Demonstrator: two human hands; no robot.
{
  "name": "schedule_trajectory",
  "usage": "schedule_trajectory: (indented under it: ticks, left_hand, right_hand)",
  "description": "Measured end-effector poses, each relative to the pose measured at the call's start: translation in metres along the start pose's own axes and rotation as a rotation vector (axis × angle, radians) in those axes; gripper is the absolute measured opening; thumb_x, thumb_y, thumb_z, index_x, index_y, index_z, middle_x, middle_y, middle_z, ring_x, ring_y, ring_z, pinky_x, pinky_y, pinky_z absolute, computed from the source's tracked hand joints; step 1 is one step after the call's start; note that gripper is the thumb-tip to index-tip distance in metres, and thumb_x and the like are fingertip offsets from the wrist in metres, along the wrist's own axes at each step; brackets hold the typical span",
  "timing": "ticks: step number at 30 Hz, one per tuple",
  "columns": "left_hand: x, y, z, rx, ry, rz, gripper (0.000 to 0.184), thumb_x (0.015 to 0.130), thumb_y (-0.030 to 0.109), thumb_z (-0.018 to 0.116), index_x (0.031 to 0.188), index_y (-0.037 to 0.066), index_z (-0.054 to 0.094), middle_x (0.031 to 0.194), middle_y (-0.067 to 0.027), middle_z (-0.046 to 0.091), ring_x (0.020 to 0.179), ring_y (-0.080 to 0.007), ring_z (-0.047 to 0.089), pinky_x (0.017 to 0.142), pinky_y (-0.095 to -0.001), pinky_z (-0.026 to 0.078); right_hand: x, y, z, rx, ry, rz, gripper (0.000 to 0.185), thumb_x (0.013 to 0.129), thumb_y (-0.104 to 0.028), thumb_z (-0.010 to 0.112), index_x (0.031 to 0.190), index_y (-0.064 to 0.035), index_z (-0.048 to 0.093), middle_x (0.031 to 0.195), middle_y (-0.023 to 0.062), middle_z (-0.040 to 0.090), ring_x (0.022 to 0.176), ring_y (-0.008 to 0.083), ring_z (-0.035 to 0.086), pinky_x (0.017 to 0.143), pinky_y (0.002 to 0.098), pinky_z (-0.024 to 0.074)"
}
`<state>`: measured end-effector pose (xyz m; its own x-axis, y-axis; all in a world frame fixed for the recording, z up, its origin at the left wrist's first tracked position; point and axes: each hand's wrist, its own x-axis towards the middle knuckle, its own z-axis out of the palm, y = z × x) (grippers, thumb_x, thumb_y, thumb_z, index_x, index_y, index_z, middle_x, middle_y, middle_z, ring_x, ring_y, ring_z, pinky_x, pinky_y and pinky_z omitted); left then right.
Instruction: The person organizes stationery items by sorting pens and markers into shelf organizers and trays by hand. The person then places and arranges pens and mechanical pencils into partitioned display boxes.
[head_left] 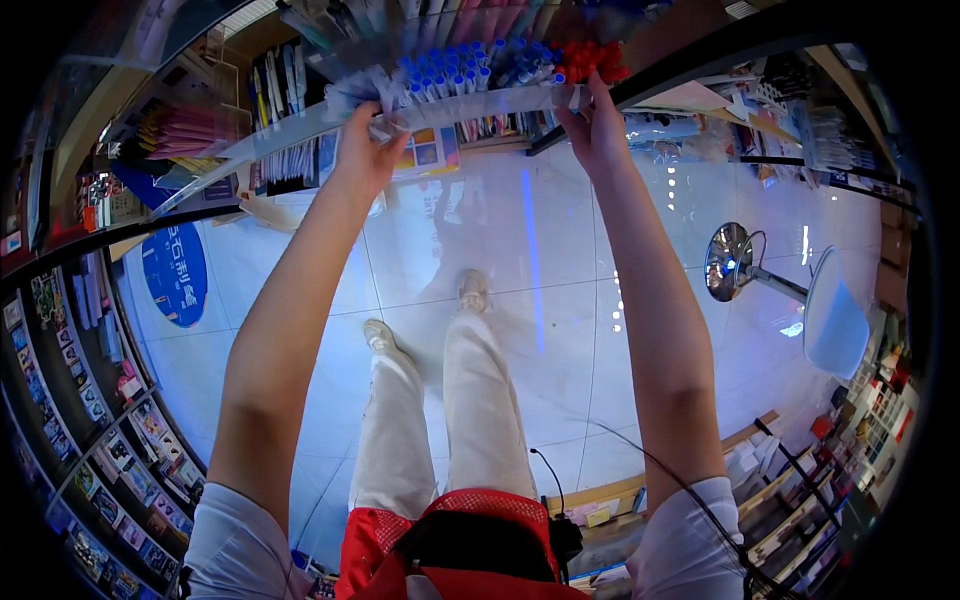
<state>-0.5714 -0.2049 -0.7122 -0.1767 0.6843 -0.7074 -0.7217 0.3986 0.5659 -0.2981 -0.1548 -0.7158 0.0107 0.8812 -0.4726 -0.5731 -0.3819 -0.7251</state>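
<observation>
A long clear plastic pen tray [495, 103] runs along the shelf front, filled with upright pens. Its left part has clear-wrapped items [365, 88], its middle blue-capped pens [445, 75], and its right end red-capped pens [592, 62]. My left hand [367, 155] grips the tray's front wall near the wrapped items, thumb on the near side. Below the red caps, my right hand [601, 132] closes on the same wall, fingers reaching up over the edge. The fingertips behind the wall are partly hidden.
Pink packets [185, 130] and more pens fill the shelf on the left. A white swivel stool [838, 315] lies within the right side of the view. A blue oval floor sticker [175, 273] is at left, beside card racks [125, 470]. Black shelf bars [720, 50] cross near my right hand.
</observation>
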Motion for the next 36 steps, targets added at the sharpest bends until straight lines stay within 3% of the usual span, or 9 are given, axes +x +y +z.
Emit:
schedule_trajectory:
  ticks: [3,6,9,15,19,22,25,29,36]
  left_hand:
    - [0.001,0.005,0.006,-0.035,0.001,0.016,0.032,0.086,0.025,0.054,0.113,0.009,0.046,0.12,-0.0099,0.048,0.112,-0.0248,0.046,0.098,-0.0415,0.038]
    - [0.0,0.005,0.006,-0.104,-0.015,0.032,0.041,0.085,0.024,0.055,0.12,0.007,0.042,0.128,-0.0103,0.04,0.118,-0.0268,0.039,0.102,-0.0399,0.031]
    - [-0.005,0.006,-0.004,-0.141,-0.031,0.0,0.045,0.085,0.021,0.056,0.121,0.003,0.037,0.133,-0.0115,0.033,0.121,-0.0303,0.037,0.103,-0.0421,0.031]
    - [-0.022,0.021,-0.004,0.161,-0.097,0.008,0.062,0.086,0.02,0.056,0.134,-0.001,0.022,0.145,-0.0146,0.014,0.125,-0.0365,0.036,0.104,-0.0443,0.032]
    - [-0.049,0.04,0.013,0.278,-0.09,0.044,0.069,0.089,0.024,0.053,0.141,-0.001,0.014,0.148,-0.0161,0.007,0.126,-0.0367,0.038,0.104,-0.0425,0.031]
    - [-0.067,0.045,0.019,0.435,-0.105,0.138,0.064,0.091,0.027,0.049,0.14,-0.002,0.019,0.146,-0.0166,0.017,0.127,-0.034,0.037,0.105,-0.0401,0.031]
    - [-0.072,0.039,0.024,0.634,-0.104,0.202,0.061,0.091,0.029,0.049,0.138,-0.002,0.024,0.142,-0.0178,0.027,0.127,-0.0311,0.038,0.105,-0.0385,0.032]
    - [-0.075,0.029,0.02,0.678,-0.1,0.264,0.065,0.089,0.029,0.051,0.14,0.001,0.024,0.139,-0.0154,0.033,0.127,-0.0256,0.037,0.105,-0.0353,0.03]
    - [-0.101,-0.007,-0.002,0.662,-0.041,0.29,0.067,0.088,0.026,0.053,0.144,0.005,0.021,0.124,-0.0121,0.05,0.112,-0.0173,0.046,0.097,-0.0273,0.032]
  right_hand:
    - [0.005,0.001,-0.002,-0.031,0.012,0.027,0.042,0.086,-0.043,0.061,0.112,-0.0113,0.051,0.102,0.0005,0.057,0.091,0.011,0.054,0.079,0.0252,0.0443]
    - [0.007,0.005,-0.005,-0.044,0.033,0.035,0.046,0.088,-0.046,0.057,0.114,-0.0088,0.049,0.109,0.0084,0.054,0.104,0.0216,0.054,0.096,0.0376,0.04]
    - [-0.007,0.003,-0.006,-0.144,0.105,0.061,0.052,0.089,-0.044,0.055,0.121,-0.0044,0.046,0.108,0.0089,0.053,0.109,0.0223,0.052,0.099,0.0399,0.0369]
    - [-0.047,0.004,-0.008,-0.476,0.011,-0.053,0.05,0.094,-0.032,0.051,0.129,0.0018,0.038,0.115,0.0122,0.053,0.109,0.0221,0.055,0.094,0.0365,0.0429]
    - [-0.062,0.0,0.0,-0.757,-0.007,-0.438,0.032,0.091,-0.015,0.057,0.118,0.0017,0.051,0.099,0.0102,0.063,0.092,0.0171,0.062,0.082,0.0272,0.0486]
    - [-0.071,-0.017,0.03,-1.047,-0.057,-0.749,0.027,0.086,-0.006,0.061,0.113,-0.0018,0.056,0.088,0.0076,0.065,0.082,0.0146,0.063,0.075,0.0254,0.05]
    - [-0.063,-0.019,0.055,-1.194,-0.072,-0.812,0.03,0.082,-0.006,0.063,0.111,-0.0039,0.057,0.082,0.0069,0.065,0.073,0.0152,0.065,0.067,0.0272,0.0514]
    - [-0.059,-0.025,0.079,-1.5,0.072,-0.718,0.029,0.081,-0.022,0.065,0.106,-0.0076,0.061,0.073,0.0106,0.066,0.067,0.027,0.066,0.062,0.0347,0.0522]
    - [-0.055,-0.019,0.101,-1.67,0.171,-0.684,0.022,0.08,-0.026,0.065,0.094,-0.0087,0.063,0.072,0.0169,0.065,0.07,0.0347,0.065,0.063,0.0418,0.0518]
